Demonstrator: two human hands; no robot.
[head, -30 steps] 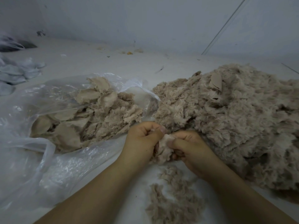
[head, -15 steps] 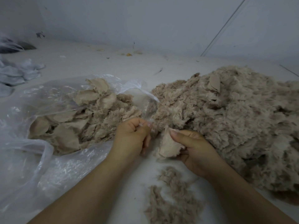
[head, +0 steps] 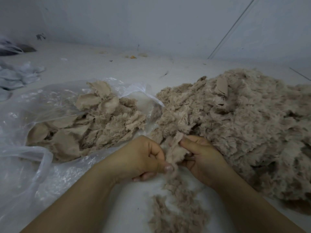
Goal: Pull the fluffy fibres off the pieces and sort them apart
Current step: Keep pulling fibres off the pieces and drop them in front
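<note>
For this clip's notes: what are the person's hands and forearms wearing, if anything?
Nothing shows on them. The left hand and right hand are bare, with no gloves, rings or watch in view. Both forearms are uncovered up to the frame's lower edge, so no sleeve shows. The nails are short and unpainted.

A bare, makeshift hand-sorting workplace is shown rather than a furnished home room. Plain pale walls [head: 168, 22] are seen above a white surface [head: 101, 64] littered with scraps, on which a big heap of fluffy beige pieces [head: 244, 128], a clear plastic bag [head: 33, 165] of stripped pieces and loose fibres [head: 176, 212] are laid out.
</note>
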